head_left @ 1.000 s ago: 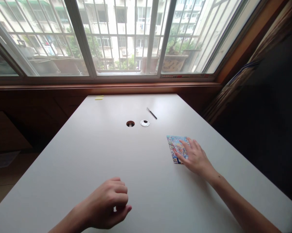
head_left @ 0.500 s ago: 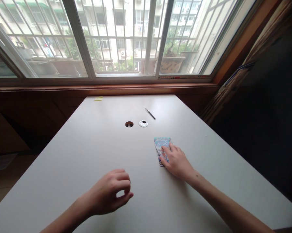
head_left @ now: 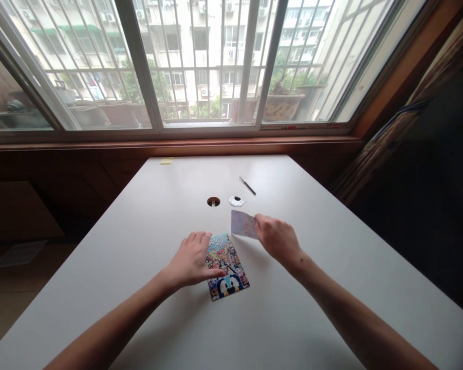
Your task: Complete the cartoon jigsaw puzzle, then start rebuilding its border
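Observation:
A colourful picture booklet [head_left: 228, 262] with a cartoon dog face near its lower edge lies on the white table. My left hand [head_left: 190, 258] rests over its left side, thumb stretched across the picture and fingers apart toward the top left corner. To the right, my right hand [head_left: 278, 239] pinches the right end of a thin, pale printed sheet [head_left: 243, 224]. That sheet is tilted above the table, just beyond the booklet's upper right corner. Its print is too faint to read.
Farther back on the white table [head_left: 139, 231] are a pen [head_left: 247, 185], a round cable hole [head_left: 213, 202] and its loose silver cover [head_left: 236, 201]. Yellow sticky notes [head_left: 166, 161] lie at the far left corner. A barred window stands behind, a curtain [head_left: 396, 118] at right.
My right hand has lifted the pale sheet off the booklet. The booklet now lies farther left and nearer, and my left hand has come forward onto it, its fingers opened out.

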`<state>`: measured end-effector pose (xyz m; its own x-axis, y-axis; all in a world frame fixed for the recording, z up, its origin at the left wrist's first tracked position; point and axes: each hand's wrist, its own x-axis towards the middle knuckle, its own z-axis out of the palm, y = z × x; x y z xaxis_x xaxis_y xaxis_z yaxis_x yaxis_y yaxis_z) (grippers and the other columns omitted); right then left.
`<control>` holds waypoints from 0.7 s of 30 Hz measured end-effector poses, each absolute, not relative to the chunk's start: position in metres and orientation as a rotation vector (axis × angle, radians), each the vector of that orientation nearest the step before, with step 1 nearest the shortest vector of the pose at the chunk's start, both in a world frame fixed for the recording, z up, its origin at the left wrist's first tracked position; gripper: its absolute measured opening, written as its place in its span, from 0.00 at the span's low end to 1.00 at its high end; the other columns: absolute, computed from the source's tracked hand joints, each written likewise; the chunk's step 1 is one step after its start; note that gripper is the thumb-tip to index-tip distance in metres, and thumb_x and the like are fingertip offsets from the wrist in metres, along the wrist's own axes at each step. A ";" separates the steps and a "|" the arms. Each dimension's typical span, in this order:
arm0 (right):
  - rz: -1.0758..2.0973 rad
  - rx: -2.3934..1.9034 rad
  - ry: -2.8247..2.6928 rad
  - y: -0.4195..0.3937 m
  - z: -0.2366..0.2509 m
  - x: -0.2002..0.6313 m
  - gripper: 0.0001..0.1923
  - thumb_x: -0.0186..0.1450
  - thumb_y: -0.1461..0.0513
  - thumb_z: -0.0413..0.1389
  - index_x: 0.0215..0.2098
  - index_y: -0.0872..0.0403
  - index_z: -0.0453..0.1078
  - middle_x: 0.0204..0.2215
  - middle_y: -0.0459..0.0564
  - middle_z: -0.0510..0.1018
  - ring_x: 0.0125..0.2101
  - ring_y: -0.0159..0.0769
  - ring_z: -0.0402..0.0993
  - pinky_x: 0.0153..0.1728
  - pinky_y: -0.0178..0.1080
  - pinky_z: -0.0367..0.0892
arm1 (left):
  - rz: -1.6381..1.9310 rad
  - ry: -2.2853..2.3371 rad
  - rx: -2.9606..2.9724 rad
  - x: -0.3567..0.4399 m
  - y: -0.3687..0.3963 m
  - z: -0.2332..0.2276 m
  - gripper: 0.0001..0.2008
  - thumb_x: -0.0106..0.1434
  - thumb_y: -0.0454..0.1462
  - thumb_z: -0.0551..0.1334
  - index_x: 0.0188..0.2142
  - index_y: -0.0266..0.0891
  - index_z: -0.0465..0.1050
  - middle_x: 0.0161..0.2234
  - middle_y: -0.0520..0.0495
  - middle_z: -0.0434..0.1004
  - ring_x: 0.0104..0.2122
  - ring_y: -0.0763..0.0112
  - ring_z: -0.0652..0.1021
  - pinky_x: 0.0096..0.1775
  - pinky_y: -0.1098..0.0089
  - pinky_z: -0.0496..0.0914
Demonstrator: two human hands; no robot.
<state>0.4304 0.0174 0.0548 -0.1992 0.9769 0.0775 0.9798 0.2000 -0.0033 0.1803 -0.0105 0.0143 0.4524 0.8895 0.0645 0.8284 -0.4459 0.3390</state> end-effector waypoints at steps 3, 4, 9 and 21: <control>-0.088 -1.969 -2.445 0.035 0.058 0.448 0.14 0.71 0.64 0.44 0.38 0.56 0.71 0.33 0.58 0.80 0.32 0.44 0.78 0.31 0.38 0.63 | 0.153 1.482 2.450 0.189 -0.003 0.015 0.48 0.45 0.61 0.70 0.59 0.39 0.61 0.54 0.35 0.66 0.53 0.44 0.67 0.52 0.52 0.66; -0.065 -1.950 -2.496 0.038 0.058 0.449 0.12 0.70 0.63 0.47 0.36 0.55 0.72 0.31 0.57 0.80 0.31 0.43 0.77 0.30 0.38 0.64 | 0.109 1.478 2.442 0.191 0.001 0.016 0.50 0.43 0.61 0.71 0.59 0.39 0.61 0.53 0.35 0.67 0.52 0.43 0.68 0.51 0.51 0.66; -0.082 -1.750 -2.619 0.035 0.060 0.436 0.20 0.64 0.59 0.58 0.53 0.56 0.69 0.46 0.60 0.77 0.45 0.51 0.74 0.42 0.45 0.69 | -0.003 1.405 2.373 0.190 0.020 0.020 0.51 0.37 0.58 0.74 0.57 0.40 0.61 0.52 0.38 0.65 0.51 0.44 0.67 0.50 0.49 0.67; 0.267 -1.137 -2.678 0.035 0.000 0.415 0.28 0.65 0.56 0.60 0.62 0.54 0.63 0.51 0.57 0.73 0.50 0.47 0.67 0.52 0.49 0.67 | 0.221 1.144 2.185 0.170 0.031 0.019 0.32 0.46 0.41 0.73 0.49 0.39 0.64 0.46 0.42 0.71 0.46 0.55 0.72 0.45 0.60 0.71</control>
<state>0.4147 0.0353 0.0004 -0.6763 0.7251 0.1299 0.6852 0.6840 -0.2504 0.1703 0.0312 0.0186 0.6047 0.7832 -0.1448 0.6730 -0.4053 0.6187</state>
